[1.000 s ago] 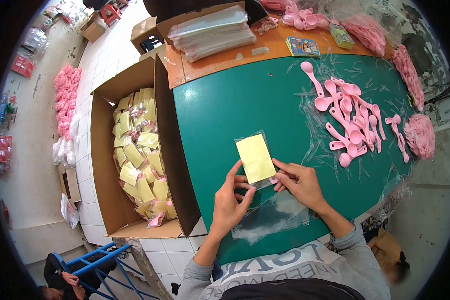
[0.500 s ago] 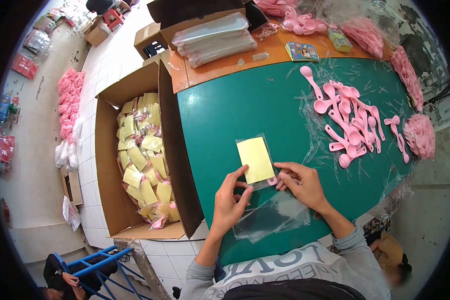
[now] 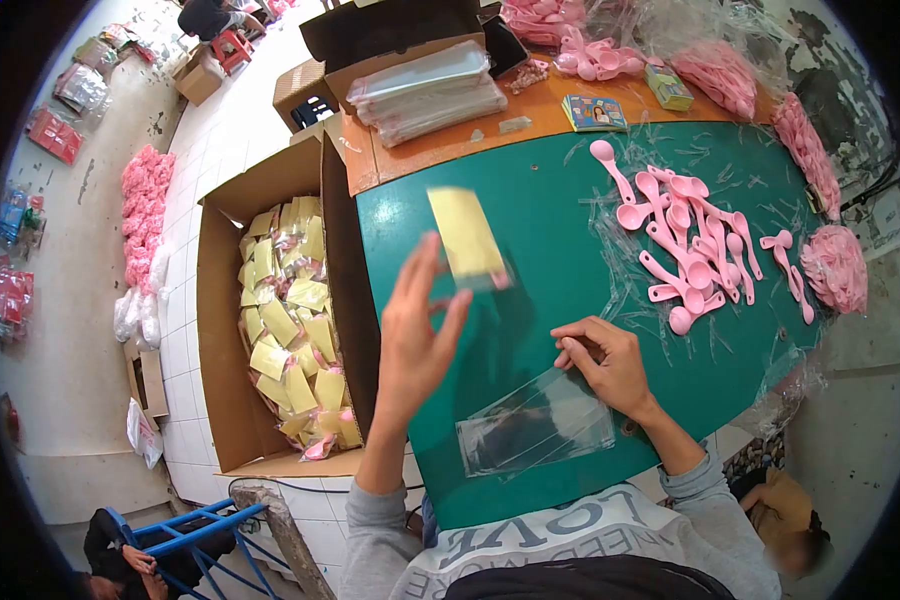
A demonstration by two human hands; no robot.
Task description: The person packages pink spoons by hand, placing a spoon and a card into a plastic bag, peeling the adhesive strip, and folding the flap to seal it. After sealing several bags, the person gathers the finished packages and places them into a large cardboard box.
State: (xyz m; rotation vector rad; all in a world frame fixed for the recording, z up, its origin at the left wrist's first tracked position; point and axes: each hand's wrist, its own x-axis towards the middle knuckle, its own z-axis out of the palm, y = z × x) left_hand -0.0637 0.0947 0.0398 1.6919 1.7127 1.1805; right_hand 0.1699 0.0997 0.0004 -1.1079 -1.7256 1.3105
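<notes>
My left hand (image 3: 415, 335), smeared by motion, is over the left part of the green table. At its thumb and fingers is a clear plastic packet with a yellow card (image 3: 467, 232); a bit of pink shows at its lower edge. The hold seems to be at the packet's lower left side, though blur hides the exact contact. My right hand (image 3: 605, 365) is closed, thumb against curled fingers, above the top corner of some flat clear bags (image 3: 535, 425). Whatever lies between those fingertips is hidden.
A cardboard box (image 3: 220, 330) full of yellow-card packets (image 3: 290, 325) stands left of the green table (image 3: 420, 235). Pink spoons (image 3: 695, 235) lie piled at the right among plastic scraps. Clear bags (image 3: 425, 90) and small cards (image 3: 595, 112) rest along the back. Other people are nearby.
The yellow-card packet and my left hand have moved up and to the left, away from my right hand. The right hand has let go of the packet and curled its fingers.
</notes>
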